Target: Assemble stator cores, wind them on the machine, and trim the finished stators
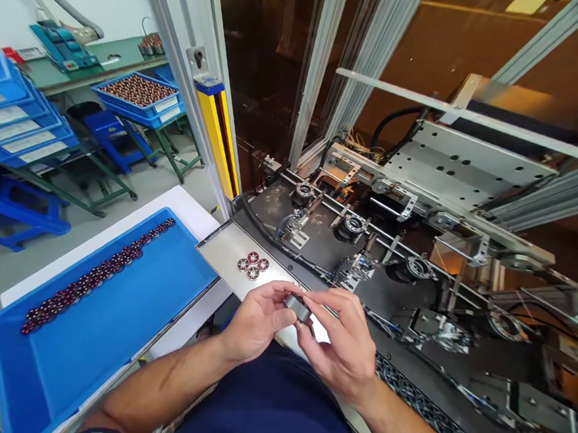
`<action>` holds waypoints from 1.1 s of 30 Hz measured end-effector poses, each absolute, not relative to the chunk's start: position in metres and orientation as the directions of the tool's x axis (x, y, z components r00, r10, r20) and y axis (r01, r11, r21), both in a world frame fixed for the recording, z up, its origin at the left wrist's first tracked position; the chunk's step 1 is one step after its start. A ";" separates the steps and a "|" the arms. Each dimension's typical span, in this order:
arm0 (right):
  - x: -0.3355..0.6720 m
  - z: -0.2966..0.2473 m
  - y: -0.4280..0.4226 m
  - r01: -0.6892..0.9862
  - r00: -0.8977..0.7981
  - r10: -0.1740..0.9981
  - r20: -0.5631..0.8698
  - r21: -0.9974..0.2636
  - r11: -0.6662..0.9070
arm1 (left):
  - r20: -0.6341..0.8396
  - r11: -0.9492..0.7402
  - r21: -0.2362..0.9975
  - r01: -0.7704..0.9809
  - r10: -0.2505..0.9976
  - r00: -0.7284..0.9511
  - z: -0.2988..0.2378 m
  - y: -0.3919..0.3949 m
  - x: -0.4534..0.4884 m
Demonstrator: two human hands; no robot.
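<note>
Over the tabletop (220,243): gray ring-like part (297,307), gripped by both left hand (256,323) and right hand (342,342); partly hidden, exact type unclear. Four slotted discs (253,258) toward tabletop's left corner.

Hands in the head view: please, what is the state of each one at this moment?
Left hand: closed, holding the grey part between thumb and fingers.
Right hand: closed around the other side of the same part.
</note>
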State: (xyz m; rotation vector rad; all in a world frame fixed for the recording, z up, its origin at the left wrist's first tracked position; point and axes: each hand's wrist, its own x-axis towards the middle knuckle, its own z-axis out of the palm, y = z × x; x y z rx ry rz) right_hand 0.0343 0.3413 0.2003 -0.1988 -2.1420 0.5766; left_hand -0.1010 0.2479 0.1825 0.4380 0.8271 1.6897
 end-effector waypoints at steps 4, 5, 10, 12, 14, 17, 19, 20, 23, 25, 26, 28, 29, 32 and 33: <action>0.034 0.216 0.357 -0.091 -0.837 0.363 0.409 -0.759 0.645 | -0.066 -0.124 0.835 -0.535 0.944 -0.323 0.176 0.238 -0.117; 0.032 0.220 0.363 -0.072 -0.895 0.333 0.298 -0.832 0.550 | -0.027 -0.133 0.878 -0.459 0.945 -0.326 0.176 0.234 -0.122; 0.002 0.238 0.391 0.077 -0.997 -0.001 -0.078 -0.985 0.156 | 0.144 -0.179 0.978 -0.106 0.950 -0.279 0.176 0.219 -0.147; -0.013 0.239 0.397 0.096 -0.983 -0.153 -0.103 -0.994 0.048 | 0.179 -0.192 0.981 -0.027 0.951 -0.252 0.176 0.216 -0.153; -0.027 0.239 0.406 0.054 -0.966 -0.252 -0.053 -0.999 0.003 | 0.186 -0.189 0.982 0.016 0.947 -0.262 0.172 0.215 -0.158; -0.050 0.238 0.442 -0.086 -0.977 -0.212 0.035 -0.967 0.240 | 0.049 -0.065 0.998 -0.021 0.895 -0.443 0.155 0.219 -0.168; -0.070 0.235 0.485 -0.103 -0.994 -0.027 0.107 -0.812 0.574 | -0.084 0.072 0.996 -0.045 0.771 -0.631 0.134 0.225 -0.178; -0.082 0.231 0.509 -0.051 -0.981 0.096 0.171 -0.691 0.721 | -0.123 0.136 0.990 -0.039 0.691 -0.712 0.120 0.228 -0.183; -0.116 0.213 0.576 0.077 -0.941 0.250 0.227 -0.575 0.814 | -0.134 0.296 0.955 0.028 0.515 -0.846 0.075 0.233 -0.197; -0.133 0.195 0.608 0.128 -0.937 0.284 0.205 -0.554 0.822 | -0.121 0.361 0.930 0.072 0.485 -0.866 0.048 0.232 -0.202; -0.139 0.185 0.620 0.152 -0.937 0.295 0.185 -0.543 0.826 | -0.113 0.382 0.920 0.092 0.482 -0.869 0.037 0.231 -0.203; -0.146 0.164 0.636 0.196 -0.943 0.305 0.130 -0.525 0.828 | -0.088 0.403 0.905 0.137 0.492 -0.866 0.024 0.226 -0.203; -0.147 0.154 0.642 0.215 -0.947 0.307 0.098 -0.518 0.828 | -0.076 0.408 0.899 0.158 0.502 -0.861 0.021 0.224 -0.202; -0.144 0.132 0.653 0.263 -0.952 0.307 0.006 -0.498 0.826 | -0.058 0.421 0.884 0.202 0.528 -0.847 0.020 0.222 -0.199; -0.143 0.128 0.656 0.277 -0.951 0.308 -0.018 -0.490 0.827 | -0.063 0.426 0.882 0.203 0.532 -0.844 0.020 0.222 -0.198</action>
